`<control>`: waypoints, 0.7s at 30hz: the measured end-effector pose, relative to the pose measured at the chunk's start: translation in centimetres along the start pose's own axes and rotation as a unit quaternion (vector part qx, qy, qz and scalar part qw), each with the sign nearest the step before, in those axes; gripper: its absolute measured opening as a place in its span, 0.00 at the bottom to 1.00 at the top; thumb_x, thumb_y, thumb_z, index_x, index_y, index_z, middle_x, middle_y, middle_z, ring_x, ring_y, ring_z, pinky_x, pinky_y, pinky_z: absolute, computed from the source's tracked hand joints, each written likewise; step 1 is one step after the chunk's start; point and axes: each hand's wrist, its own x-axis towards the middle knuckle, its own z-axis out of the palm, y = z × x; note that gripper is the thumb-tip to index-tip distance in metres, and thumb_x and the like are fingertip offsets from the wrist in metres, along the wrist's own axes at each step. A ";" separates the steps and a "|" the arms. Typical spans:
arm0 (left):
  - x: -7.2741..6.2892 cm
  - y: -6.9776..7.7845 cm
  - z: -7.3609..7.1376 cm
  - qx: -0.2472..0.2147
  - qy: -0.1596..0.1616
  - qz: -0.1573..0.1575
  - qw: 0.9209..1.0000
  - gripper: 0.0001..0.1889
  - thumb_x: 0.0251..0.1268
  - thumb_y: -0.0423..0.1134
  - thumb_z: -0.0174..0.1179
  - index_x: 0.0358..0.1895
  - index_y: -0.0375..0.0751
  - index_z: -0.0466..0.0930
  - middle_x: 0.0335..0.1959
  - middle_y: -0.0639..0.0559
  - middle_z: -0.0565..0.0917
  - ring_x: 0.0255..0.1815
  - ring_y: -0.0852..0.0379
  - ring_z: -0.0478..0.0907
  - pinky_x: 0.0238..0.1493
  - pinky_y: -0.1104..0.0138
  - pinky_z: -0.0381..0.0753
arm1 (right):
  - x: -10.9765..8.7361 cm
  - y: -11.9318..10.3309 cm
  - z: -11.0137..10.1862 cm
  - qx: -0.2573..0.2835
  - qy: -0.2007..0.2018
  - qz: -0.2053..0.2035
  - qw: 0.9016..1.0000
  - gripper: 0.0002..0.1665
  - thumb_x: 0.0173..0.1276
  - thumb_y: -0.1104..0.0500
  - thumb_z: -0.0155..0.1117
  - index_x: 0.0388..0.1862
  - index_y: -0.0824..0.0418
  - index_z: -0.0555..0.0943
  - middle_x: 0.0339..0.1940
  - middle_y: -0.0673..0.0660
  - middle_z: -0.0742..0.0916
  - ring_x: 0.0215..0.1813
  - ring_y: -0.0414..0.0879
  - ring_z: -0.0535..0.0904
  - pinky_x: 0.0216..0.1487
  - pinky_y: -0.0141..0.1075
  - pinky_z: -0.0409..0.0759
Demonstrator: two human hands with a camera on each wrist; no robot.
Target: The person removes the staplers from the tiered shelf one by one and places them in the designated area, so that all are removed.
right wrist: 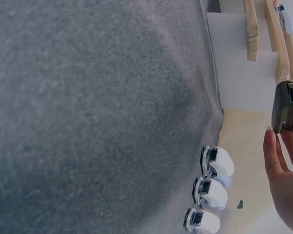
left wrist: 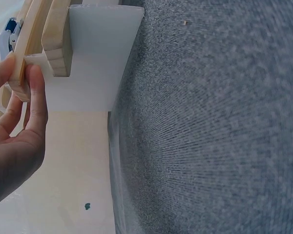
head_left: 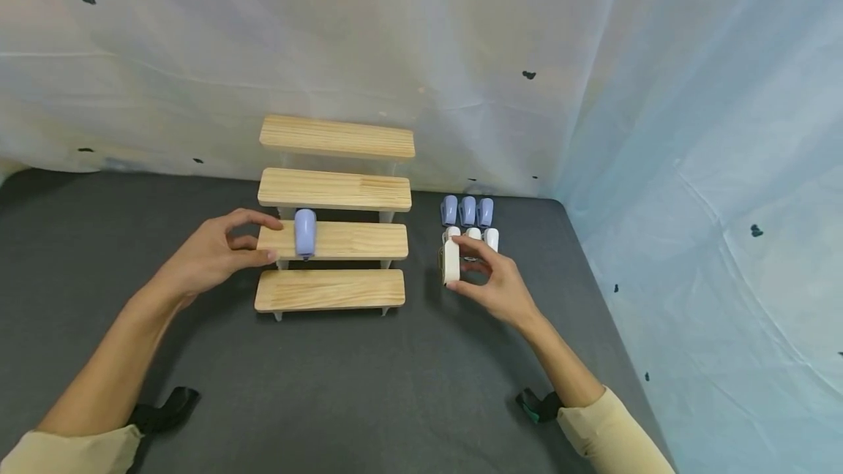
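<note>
A four-tier wooden step shelf stands on the dark grey table. My left hand pinches the left end of its second board from the front, thumb and fingers on either side of the wood. On that board, near my left fingers, lies a lavender stapler. To the right of the shelf, my right hand holds a white stapler upright between thumb and fingers, above the table. Its dark underside shows in the right wrist view.
Behind my right hand stand three white staplers in a row, partly covered by the hand. Three lavender staplers form a row behind them. Pale cloth walls with dark marks rise at the back and right. Black straps hang at both wrists.
</note>
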 end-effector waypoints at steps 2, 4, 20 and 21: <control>0.0 0.0 0.0 0.004 0.001 -0.002 1.000 0.29 0.65 0.49 0.67 0.67 0.46 0.70 0.53 0.40 0.83 0.45 0.53 0.83 0.46 0.66 0.74 | -0.1 0.2 -0.1 0.003 0.002 0.002 1.000 0.40 0.55 0.74 0.75 0.67 0.72 0.71 0.62 0.67 0.79 0.60 0.58 0.77 0.55 0.54 0.77; 0.1 0.1 0.0 0.004 0.001 -0.003 1.000 0.29 0.66 0.48 0.67 0.67 0.45 0.70 0.53 0.40 0.83 0.45 0.54 0.83 0.46 0.67 0.74 | -0.2 0.4 -0.1 0.008 0.007 0.002 1.000 0.40 0.54 0.75 0.75 0.67 0.72 0.72 0.61 0.67 0.79 0.60 0.58 0.77 0.55 0.54 0.77; 0.2 -0.1 0.1 0.011 0.000 -0.006 1.000 0.29 0.67 0.45 0.67 0.68 0.44 0.69 0.53 0.39 0.82 0.45 0.56 0.81 0.45 0.68 0.73 | -1.5 1.9 -1.1 0.009 0.022 0.014 1.000 0.41 0.54 0.76 0.75 0.67 0.72 0.71 0.63 0.68 0.78 0.61 0.59 0.76 0.55 0.53 0.77; 0.2 -0.2 0.1 0.012 0.001 -0.006 1.000 0.29 0.67 0.45 0.67 0.68 0.44 0.69 0.52 0.39 0.83 0.45 0.56 0.81 0.45 0.68 0.73 | -1.5 2.0 -1.1 0.007 0.023 0.017 1.000 0.41 0.54 0.76 0.75 0.68 0.72 0.70 0.63 0.68 0.78 0.61 0.59 0.76 0.55 0.53 0.77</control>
